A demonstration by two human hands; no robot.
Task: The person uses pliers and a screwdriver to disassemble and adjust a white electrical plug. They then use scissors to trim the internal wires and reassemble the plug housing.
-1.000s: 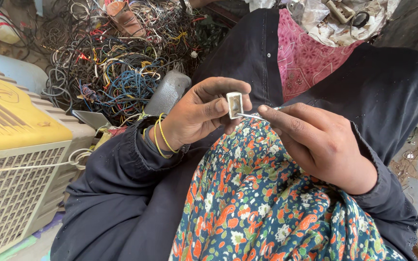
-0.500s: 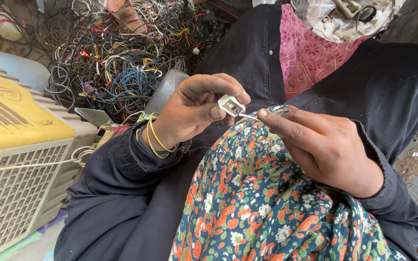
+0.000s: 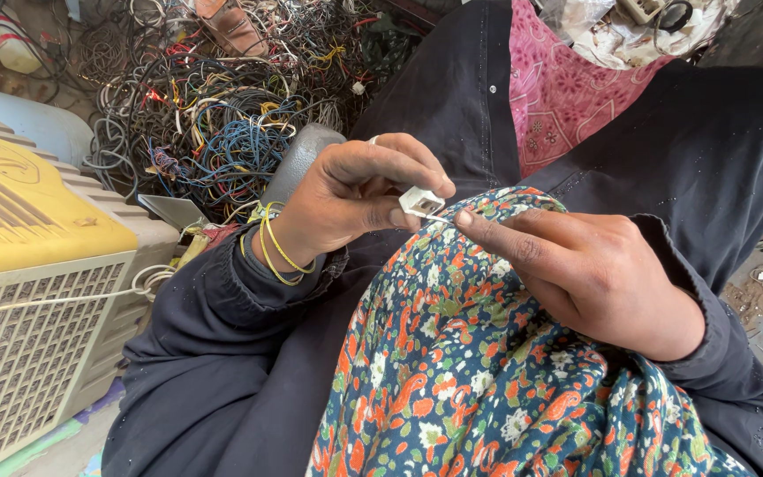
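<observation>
A small white plastic connector (image 3: 420,201) is pinched between the thumb and curled fingers of the left hand (image 3: 355,199), just above the lap near the middle of the scene. Thin yellow bangles (image 3: 274,256) are worn on that wrist. The right hand (image 3: 589,269) is brought in from the right, its fingers drawn together around a thin metal tool (image 3: 439,217), of which only the slender tip is seen; the tip is set against the near edge of the connector. Both hands are held over a floral-patterned cloth (image 3: 487,380) in teal, orange and white, which is draped across the lap. Dark sleeves (image 3: 214,344) are seen on both arms. To the far left, a tangled heap of coloured wires (image 3: 214,115) is spread on the ground. At the near left, a box-shaped appliance with a yellow top and beige grille (image 3: 37,291) is placed beside the person. A pink patterned fabric (image 3: 558,97) is visible at the far centre.
</observation>
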